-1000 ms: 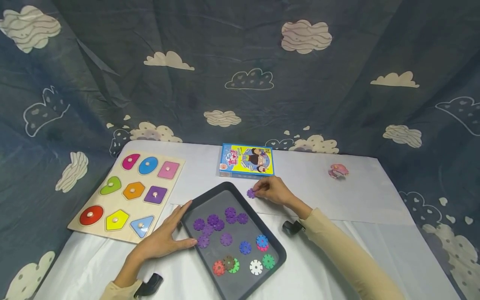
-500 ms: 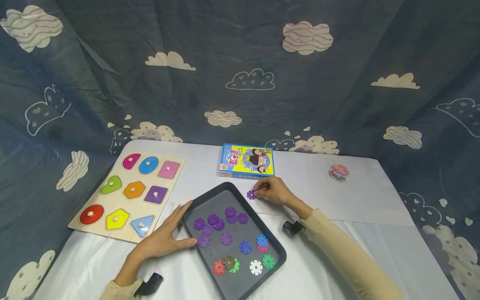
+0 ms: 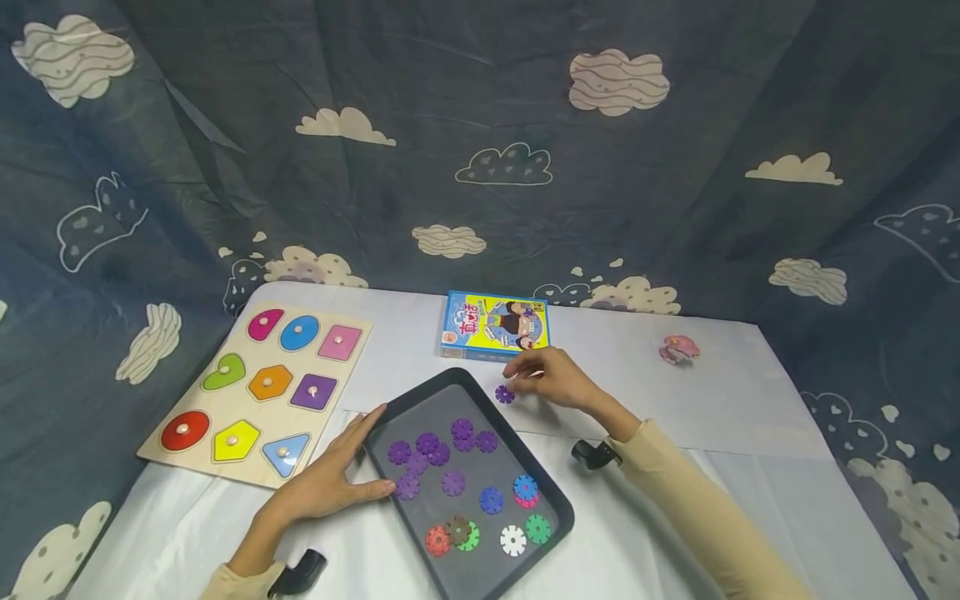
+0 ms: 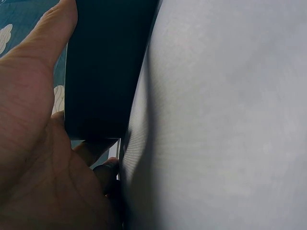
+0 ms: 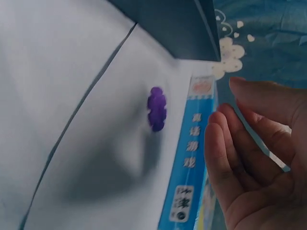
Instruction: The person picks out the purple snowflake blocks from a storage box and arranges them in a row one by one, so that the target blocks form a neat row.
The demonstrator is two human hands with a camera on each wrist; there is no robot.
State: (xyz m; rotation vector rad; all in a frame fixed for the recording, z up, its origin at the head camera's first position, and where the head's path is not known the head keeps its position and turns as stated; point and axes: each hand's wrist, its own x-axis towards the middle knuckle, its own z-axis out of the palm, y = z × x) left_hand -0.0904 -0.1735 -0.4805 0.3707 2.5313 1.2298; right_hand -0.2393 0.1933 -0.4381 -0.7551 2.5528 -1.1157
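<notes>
A purple notched disc (image 3: pixel 505 395) lies on the white table just past the tray's upper right side. My right hand (image 3: pixel 551 379) hovers over it, thumb and fingers apart. In the right wrist view the same purple disc (image 5: pixel 157 109) sits clear of the right hand (image 5: pixel 259 148). The dark grey tray (image 3: pixel 442 400) stands at an angle, with several purple discs (image 3: pixel 453 482) inside. Spread along its left corner, my left hand (image 3: pixel 330 479) has the thumb at the rim. The left wrist view shows the tray's outer wall (image 4: pixel 103 72) beside the thumb.
Blue, green, white (image 3: pixel 513 541), red and brown discs also lie in the tray. A wooden knob puzzle (image 3: pixel 255 400) is at the left. Behind the right hand is a blue-and-yellow box (image 3: pixel 495 325). A small pink object (image 3: pixel 679 350) lies at the far right.
The right hand pinched the purple disc before; now its fingers have parted and risen slightly, leaving the disc on the table. The left hand stays on the tray.
</notes>
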